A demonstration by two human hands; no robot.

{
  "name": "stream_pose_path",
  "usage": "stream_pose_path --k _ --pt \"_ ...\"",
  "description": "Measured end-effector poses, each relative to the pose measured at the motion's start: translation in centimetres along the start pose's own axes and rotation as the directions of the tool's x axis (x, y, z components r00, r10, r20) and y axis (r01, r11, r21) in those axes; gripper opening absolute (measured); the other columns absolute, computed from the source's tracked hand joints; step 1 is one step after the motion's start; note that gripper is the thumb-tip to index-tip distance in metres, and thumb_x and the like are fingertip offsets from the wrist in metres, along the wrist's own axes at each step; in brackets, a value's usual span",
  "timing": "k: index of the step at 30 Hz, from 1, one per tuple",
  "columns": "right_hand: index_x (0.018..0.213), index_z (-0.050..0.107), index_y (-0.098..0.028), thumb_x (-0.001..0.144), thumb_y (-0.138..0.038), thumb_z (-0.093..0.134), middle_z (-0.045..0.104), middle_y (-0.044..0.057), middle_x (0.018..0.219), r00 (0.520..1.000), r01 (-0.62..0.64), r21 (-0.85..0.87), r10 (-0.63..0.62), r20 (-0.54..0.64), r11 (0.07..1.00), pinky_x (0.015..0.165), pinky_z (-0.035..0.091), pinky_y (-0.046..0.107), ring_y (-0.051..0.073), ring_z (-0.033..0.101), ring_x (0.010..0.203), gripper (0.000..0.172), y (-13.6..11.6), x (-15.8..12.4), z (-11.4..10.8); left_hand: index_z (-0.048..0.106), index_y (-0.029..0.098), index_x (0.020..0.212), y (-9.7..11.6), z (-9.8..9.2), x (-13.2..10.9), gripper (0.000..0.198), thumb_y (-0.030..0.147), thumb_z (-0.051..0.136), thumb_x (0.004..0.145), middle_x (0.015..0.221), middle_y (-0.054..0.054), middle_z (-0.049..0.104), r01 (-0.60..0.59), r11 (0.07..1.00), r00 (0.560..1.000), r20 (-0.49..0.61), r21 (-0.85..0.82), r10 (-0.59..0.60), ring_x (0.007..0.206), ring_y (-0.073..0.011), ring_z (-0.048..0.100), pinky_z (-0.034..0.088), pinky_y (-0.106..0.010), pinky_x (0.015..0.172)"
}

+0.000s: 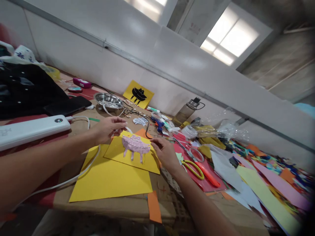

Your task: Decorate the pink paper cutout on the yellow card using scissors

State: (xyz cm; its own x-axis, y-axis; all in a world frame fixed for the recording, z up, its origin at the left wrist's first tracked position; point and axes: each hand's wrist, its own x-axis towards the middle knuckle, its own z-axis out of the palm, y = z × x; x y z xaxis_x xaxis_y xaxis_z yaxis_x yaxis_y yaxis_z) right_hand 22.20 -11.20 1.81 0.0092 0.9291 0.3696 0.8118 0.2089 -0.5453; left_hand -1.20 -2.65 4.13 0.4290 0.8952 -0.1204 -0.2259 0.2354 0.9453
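Note:
A yellow card point(115, 152) bears a pale pink, ship-like shape point(135, 144) with shiny bead-like dots and several drips hanging down. It lies tilted over a larger yellow sheet point(113, 182). Above the card's upper left edge, my left hand point(112, 128) has its fingers pinched on a small white strip point(129, 130). My right hand point(166, 152) is at the card's right edge, thumb and forefinger drawn together beside the pink shape. What those fingertips hold, if anything, is too small to make out.
Behind stand a metal bowl point(108, 101), a yellow card with a black ship-like shape point(138, 94) and a bottle point(185, 111). Yellow-handled scissors point(194, 169) and coloured paper point(261, 193) lie right. At left are a white power bank point(34, 131), its cable point(86, 168) and a black phone point(67, 105).

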Motion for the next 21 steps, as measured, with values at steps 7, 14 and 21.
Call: stream_pose_path --k 7,14,21 --pt "0.095 0.062 -0.020 0.082 -0.023 0.054 0.062 0.004 0.086 0.981 0.191 0.218 -0.193 -0.015 0.957 0.067 0.046 0.025 0.013 0.057 0.075 0.015 -4.8 1.1 1.1 0.055 0.012 0.075 -1.6 0.3 -0.7 0.022 0.026 0.070 0.066 0.059 0.001 0.056 0.068 0.989 0.956 0.275 0.130 -0.102 0.049 -0.0055 0.045 0.029 -0.017 0.044" --pt "0.094 0.065 -0.021 0.082 -0.021 0.057 0.062 0.004 0.083 0.947 0.308 0.204 -0.321 0.033 0.929 0.069 0.045 0.026 0.014 0.056 0.077 0.014 -6.0 1.7 2.3 0.056 0.013 0.076 -1.7 0.3 -1.2 0.022 0.033 0.065 0.071 0.060 0.000 0.059 0.059 0.989 0.883 0.455 0.132 -0.114 0.048 -0.0066 0.047 0.032 -0.020 0.048" --pt "0.086 0.069 -0.023 0.078 -0.021 0.062 0.065 0.002 0.079 0.962 0.258 0.301 -0.274 0.011 0.918 0.069 0.046 0.026 0.014 0.059 0.073 0.011 -5.6 1.4 2.6 0.059 0.014 0.077 -2.1 0.0 -0.8 0.023 0.033 0.068 0.068 0.065 -0.001 0.063 0.122 0.984 0.860 0.481 0.131 -0.171 0.054 -0.0080 0.051 0.035 -0.020 0.052"
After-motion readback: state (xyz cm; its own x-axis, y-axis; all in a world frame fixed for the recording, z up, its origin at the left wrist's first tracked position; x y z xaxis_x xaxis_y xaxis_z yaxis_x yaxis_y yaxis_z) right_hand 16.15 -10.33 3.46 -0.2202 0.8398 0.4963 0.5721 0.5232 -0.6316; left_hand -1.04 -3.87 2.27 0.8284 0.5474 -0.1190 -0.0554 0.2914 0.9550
